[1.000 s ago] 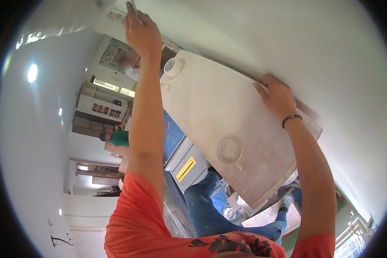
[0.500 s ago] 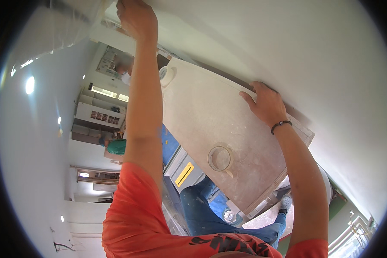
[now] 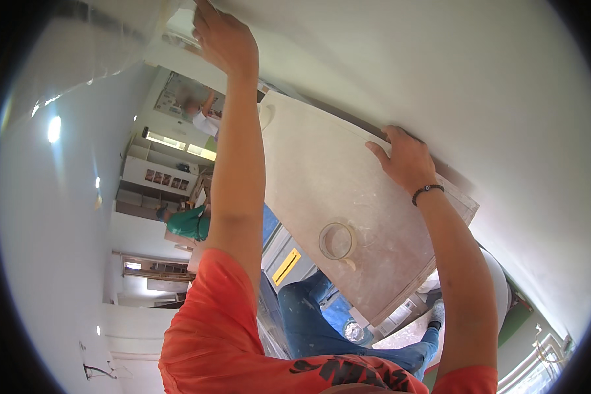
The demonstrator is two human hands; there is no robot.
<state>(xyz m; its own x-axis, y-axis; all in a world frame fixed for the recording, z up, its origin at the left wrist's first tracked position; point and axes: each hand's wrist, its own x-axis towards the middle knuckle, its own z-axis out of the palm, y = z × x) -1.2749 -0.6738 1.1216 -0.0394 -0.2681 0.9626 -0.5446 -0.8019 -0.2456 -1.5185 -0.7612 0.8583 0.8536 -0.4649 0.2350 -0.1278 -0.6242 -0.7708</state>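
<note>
My left hand is raised at the top by the pale wall, close to a translucent plastic sheet. Its fingers look curled together; the tips are partly cut off and what they hold, if anything, is hidden. With thumb spread, my right hand rests on the wall-side edge of a dusty board top, its other fingertips dipping past that edge. A roll of tape lies on the board between my arms. A second, whitish roll sits at the far corner, partly behind my left forearm.
Below the board are blue sheeting, a grey case with a yellow label and my jeans-clad leg. Far left, one person in green and another in white stand near shelving.
My left hand has shifted slightly right and down in the picture. My right hand stays at the board's edge. More of both distant people shows beside my left arm.
</note>
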